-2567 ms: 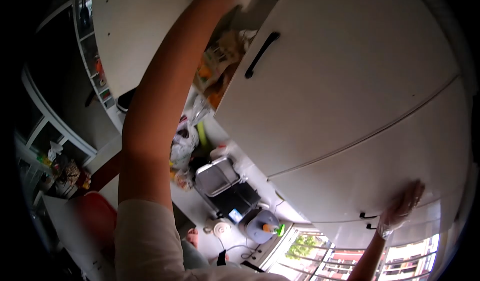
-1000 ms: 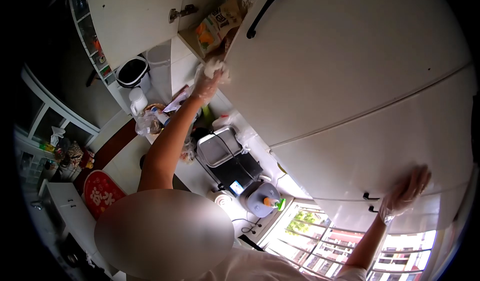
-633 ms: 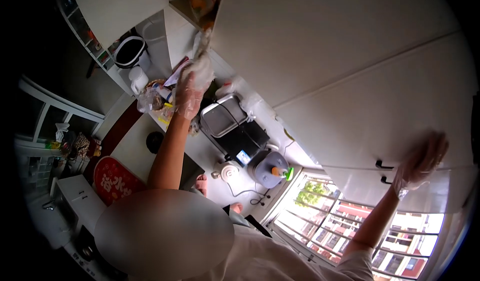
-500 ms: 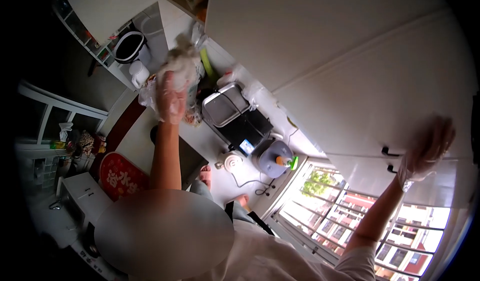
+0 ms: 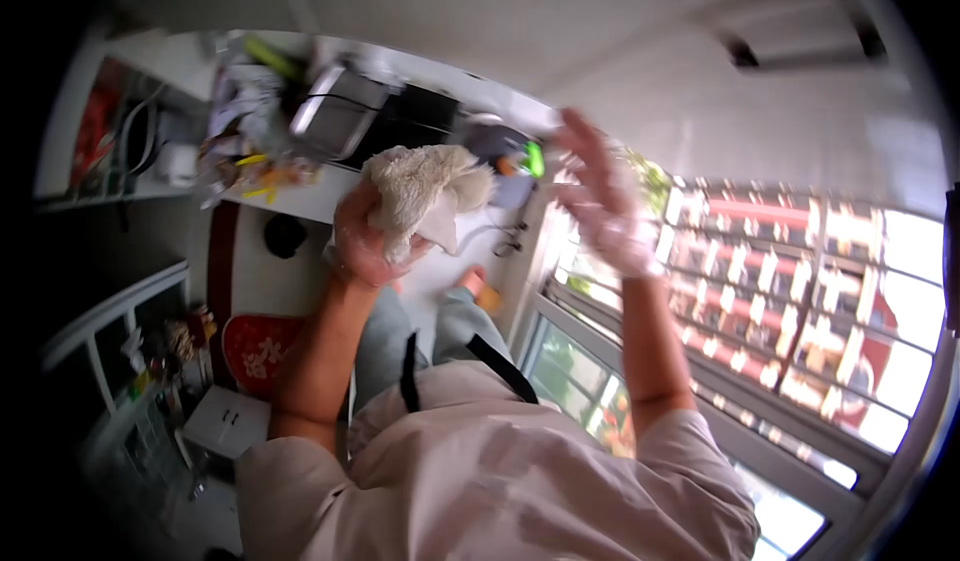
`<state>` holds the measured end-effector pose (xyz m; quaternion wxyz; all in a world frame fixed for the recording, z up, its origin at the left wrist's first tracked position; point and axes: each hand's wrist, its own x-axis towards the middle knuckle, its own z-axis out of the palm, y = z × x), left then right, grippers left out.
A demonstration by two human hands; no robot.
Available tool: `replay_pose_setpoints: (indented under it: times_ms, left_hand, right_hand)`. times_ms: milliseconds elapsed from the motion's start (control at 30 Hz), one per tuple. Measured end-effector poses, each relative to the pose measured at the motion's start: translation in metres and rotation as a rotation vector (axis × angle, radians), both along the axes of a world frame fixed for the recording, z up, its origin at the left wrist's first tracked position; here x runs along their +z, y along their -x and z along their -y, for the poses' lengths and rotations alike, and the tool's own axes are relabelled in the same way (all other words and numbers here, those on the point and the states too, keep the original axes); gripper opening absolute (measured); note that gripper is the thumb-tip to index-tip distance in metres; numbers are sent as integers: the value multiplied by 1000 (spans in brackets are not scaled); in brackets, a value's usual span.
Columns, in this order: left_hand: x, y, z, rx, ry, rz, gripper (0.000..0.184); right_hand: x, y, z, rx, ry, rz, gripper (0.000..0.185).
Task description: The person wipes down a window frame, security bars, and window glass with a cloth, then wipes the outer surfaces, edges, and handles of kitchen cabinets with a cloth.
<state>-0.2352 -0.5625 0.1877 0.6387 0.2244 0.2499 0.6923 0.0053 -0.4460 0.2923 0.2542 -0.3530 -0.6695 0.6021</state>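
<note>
My left hand [image 5: 360,236], in what looks like a thin clear glove, is closed around a fluffy off-white cloth [image 5: 425,186]. The crumpled cloth is held up in front of my body, and part of it hangs loose over the fingers. On the right, my right hand [image 5: 605,201] is raised beside the window, also apparently in a clear glove. Its fingers are spread and blurred by motion, with nothing visible in them. It is apart from the cloth and below the white cabinet [image 5: 600,31].
Dark handles [image 5: 742,53] stick out from the cabinet overhead. A barred window [image 5: 760,291] fills the right side. Along the counter are a metal tray [image 5: 335,111], a black cooktop [image 5: 415,121], plastic bags [image 5: 245,111] and a green-topped bottle [image 5: 533,161]. A red panel [image 5: 260,351] stands lower left.
My left hand has drawn the cloth down and in toward my body. My right hand has come leftward from near the cabinet handles, its fingers now spread. The view has turned.
</note>
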Motion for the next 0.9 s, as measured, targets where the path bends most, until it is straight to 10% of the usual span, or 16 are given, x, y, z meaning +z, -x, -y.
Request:
replay_pose_setpoints:
  times_ms: [33, 100, 167, 300, 400, 533, 633, 733, 767, 900]
  left_hand:
    - [12, -27, -7, 35, -28, -419, 34]
    - [4, -79, -28, -337, 272, 648, 32]
    - [-7, -128, -40, -394, 354, 174, 31]
    - [-21, -222, -51, -263, -301, -1138, 28]
    - [-3, -288, -64, -620, 212, -316, 46]
    - [-10, -336, -65, -516, 515, -449, 81]
    - [-46, -367, -63, -930, 859, 21, 90]
    - [-37, -404, -88, -1060, 874, 419, 68]
    - [-35, -416, -102, -1037, 857, 493, 62]
    - [-71, -446, -123, -990, 726, 139, 36]
  right_hand:
    - [-30, -18, 6, -2, 176, -120, 78]
    - [-66, -48, 19, -12, 357, -238, 83]
    - [-63, -71, 35, -45, 387, -199, 85]
    - [-89, -148, 61, -611, 517, -267, 57]
    - [-114, -206, 74, -1012, 561, -386, 48]
    - [-111, -274, 74, -1256, 497, -368, 42]
    - [-97, -287, 74, -1327, 364, -112, 37]
    - [-73, -284, 84, -1010, 128, 297, 23]
    - [-91, -292, 85, -850, -371, 618, 19]
    - [-97, -307, 88, -905, -491, 687, 23]
